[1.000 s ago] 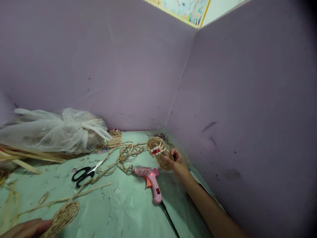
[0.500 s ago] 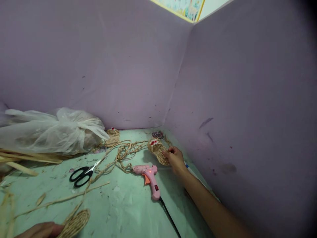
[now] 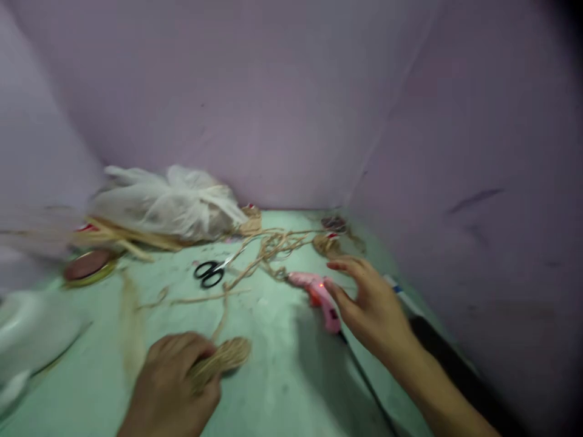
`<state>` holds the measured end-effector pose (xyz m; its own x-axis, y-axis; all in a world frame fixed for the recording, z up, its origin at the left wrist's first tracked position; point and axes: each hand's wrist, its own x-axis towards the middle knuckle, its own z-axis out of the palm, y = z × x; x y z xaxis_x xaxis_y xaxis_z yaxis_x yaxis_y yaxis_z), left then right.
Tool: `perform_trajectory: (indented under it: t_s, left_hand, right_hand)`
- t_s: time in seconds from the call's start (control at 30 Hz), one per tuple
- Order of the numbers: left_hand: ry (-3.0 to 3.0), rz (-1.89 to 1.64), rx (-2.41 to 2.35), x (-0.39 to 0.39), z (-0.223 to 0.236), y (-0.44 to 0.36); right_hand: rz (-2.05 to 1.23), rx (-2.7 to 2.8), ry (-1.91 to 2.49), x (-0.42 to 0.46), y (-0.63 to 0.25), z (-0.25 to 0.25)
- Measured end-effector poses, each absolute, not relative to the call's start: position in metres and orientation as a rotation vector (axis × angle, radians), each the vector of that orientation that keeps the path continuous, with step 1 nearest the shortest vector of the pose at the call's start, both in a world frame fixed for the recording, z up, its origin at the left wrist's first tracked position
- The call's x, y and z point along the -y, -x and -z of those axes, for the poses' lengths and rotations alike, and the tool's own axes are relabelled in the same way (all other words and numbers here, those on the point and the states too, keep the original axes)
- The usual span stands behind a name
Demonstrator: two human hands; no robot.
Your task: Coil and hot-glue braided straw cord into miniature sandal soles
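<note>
My left hand (image 3: 175,376) is closed around a flat, rounded piece of coiled straw braid (image 3: 230,357), with a strand trailing from it. My right hand (image 3: 376,302) hovers with thumb and fingers apart and nothing between them. Just left of its thumb a pink glue gun (image 3: 327,302) lies on the green surface, a red light glowing. Past the fingertips rests a small woven straw slipper (image 3: 325,245) with red trim, partly blurred. A long braided straw cord (image 3: 273,247) lies tangled in the middle. Black-handled scissors (image 3: 210,274) are left of it.
At the back a white plastic bag (image 3: 168,200) leans over straw strips (image 3: 132,240). Beside it stands another woven slipper (image 3: 252,221). A round tin (image 3: 91,267) and a white plastic bundle (image 3: 36,340) are at left. Purple walls (image 3: 291,109) enclose the far side; a black cable (image 3: 368,388) runs frontward.
My right hand has let go of the beaded slipper, now lying at the back, and come nearer the glue gun. The left hand with the braid piece is further into view. The view has shifted left.
</note>
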<state>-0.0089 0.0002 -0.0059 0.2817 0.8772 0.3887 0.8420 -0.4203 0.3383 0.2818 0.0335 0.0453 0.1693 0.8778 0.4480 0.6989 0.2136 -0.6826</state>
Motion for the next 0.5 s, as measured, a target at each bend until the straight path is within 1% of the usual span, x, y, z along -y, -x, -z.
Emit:
perform_trajectory:
  t_s: [0.1, 0.2, 0.3, 0.5]
  left_hand:
    - [-2.397, -0.701, -1.613, 0.005, -0.01, -0.01]
    - [-2.385, -0.667, -1.564, 0.01, -0.009, -0.02]
    - [-2.389, -0.56, -1.517, 0.015, -0.007, -0.021]
    - [-2.373, -0.441, -1.43, 0.012, -0.014, -0.004]
  right_hand:
    - [-0.324, 1.845, 1.366, 0.007, -0.241, -0.038]
    - [-0.506, 2.055, 1.242, 0.026, -0.21, -0.017]
    - [-0.631, 2.187, 1.232, 0.023, -0.196, 0.001]
    - [-0.641, 2.193, 1.232, 0.015, -0.195, 0.008]
